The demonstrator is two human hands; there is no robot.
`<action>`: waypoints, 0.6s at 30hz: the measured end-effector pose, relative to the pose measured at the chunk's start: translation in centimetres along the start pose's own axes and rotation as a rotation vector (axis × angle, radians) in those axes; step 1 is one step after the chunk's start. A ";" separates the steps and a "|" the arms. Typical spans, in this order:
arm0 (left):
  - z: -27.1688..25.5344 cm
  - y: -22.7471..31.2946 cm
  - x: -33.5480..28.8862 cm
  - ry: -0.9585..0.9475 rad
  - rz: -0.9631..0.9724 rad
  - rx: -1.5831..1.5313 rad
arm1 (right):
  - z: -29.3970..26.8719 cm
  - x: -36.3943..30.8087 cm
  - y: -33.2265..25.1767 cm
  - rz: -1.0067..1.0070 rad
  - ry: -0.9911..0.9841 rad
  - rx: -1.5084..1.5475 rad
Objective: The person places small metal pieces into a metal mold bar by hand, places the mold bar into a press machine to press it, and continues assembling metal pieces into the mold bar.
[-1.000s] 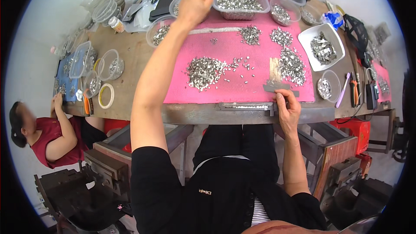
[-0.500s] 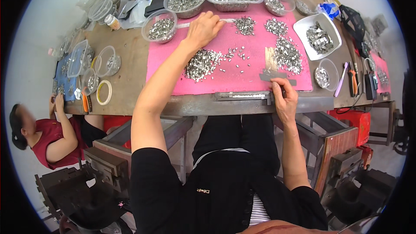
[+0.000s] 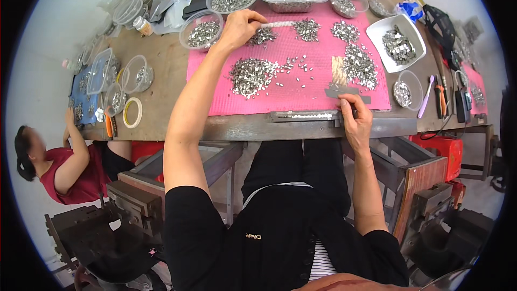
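My left hand (image 3: pixel 240 28) reaches to the far side of the pink mat (image 3: pixel 309 96), fingers closed together beside a small pile of metal pieces (image 3: pixel 262 36). Whatever is between those fingertips is too small to make out. Near the front edge, my right hand (image 3: pixel 357 120) pinches a flat grey metal strip (image 3: pixel 349 96) between thumb and fingers. Just left of it, a narrow metal rail (image 3: pixel 304 116) with a row of small shiny pieces lies along the table edge. A larger heap of shiny pieces (image 3: pixel 252 77) sits mid-mat, with more piles (image 3: pixel 360 67) to the right.
Clear tubs of metal pieces (image 3: pixel 231 0) line the mat's far side, with a big rectangular one (image 3: pixel 291 6) central. At right stand a white tray (image 3: pixel 374 35), a small cup (image 3: pixel 407 90) and pliers (image 3: pixel 441 101). A tape roll (image 3: pixel 132 113) and a seated co-worker (image 3: pixel 70 170) are at left.
My left hand has shifted left and slightly back, uncovering the small pile beside it. My right hand keeps its hold on the metal strip. The co-worker's arm has moved a little.
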State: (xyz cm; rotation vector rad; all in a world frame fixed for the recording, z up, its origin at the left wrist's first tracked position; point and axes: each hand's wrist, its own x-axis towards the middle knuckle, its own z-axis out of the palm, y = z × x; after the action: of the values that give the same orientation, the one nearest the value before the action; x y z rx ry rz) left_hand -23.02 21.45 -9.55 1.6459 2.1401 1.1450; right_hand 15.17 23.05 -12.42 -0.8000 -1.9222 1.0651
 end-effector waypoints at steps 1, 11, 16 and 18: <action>-0.1 -0.1 0.0 0.001 -0.047 -0.053 | 0.0 0.0 0.0 -0.001 0.003 -0.008; 1.0 5.6 -3.1 -0.202 -0.139 -0.474 | 0.2 0.0 0.2 -0.002 0.014 0.015; 5.2 9.6 -8.2 -0.421 -0.083 -0.414 | 0.1 -0.1 0.1 0.031 0.010 0.029; 6.0 10.0 -9.2 -0.417 -0.062 -0.406 | -0.1 0.0 -0.3 0.032 0.016 0.022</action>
State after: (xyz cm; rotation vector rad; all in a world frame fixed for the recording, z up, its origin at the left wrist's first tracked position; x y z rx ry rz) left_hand -8.91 16.68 -9.44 1.4641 1.5707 1.0231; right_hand 15.18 22.96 -12.17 -0.8269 -1.8866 1.0939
